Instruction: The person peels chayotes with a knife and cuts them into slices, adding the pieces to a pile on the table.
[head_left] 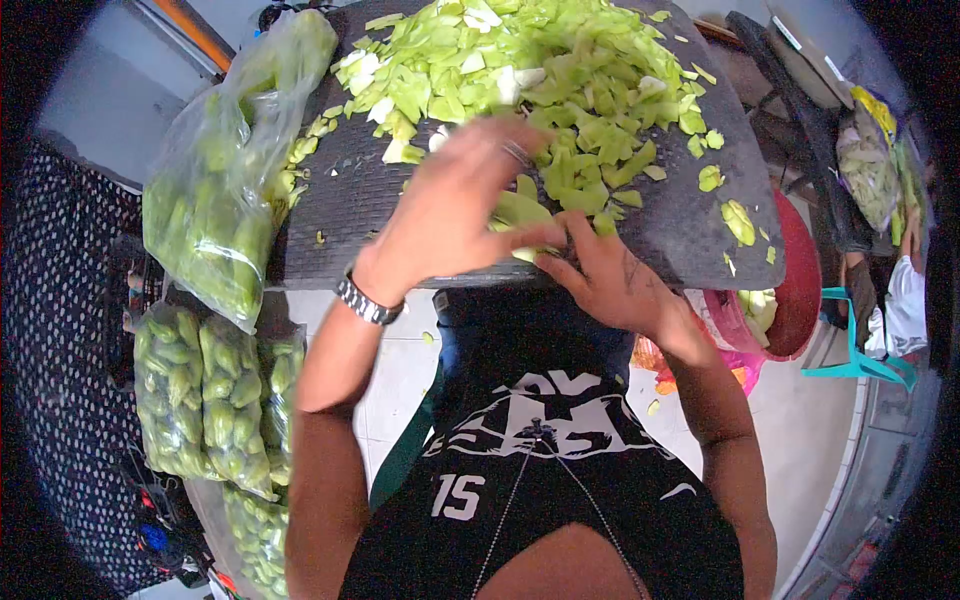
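Your left hand (450, 205), with a metal watch (368, 298) at the wrist, is blurred and extends over the near part of the dark tabletop (345, 235). Your right hand (615, 275) is at the near edge, fingers bent, just beside your left thumb. A green vegetable piece (520, 210) lies between the two hands, at the near side of the pile of cut pieces (540, 80), which covers the far middle of the tabletop. Whether either hand grips this piece cannot be determined; both are partly curled. A clear bag of green vegetables (215, 190) rests at the left edge. Filled bags (185, 390) stand near left; a red tub (795, 290) stands right, beside a teal stool (850, 370).
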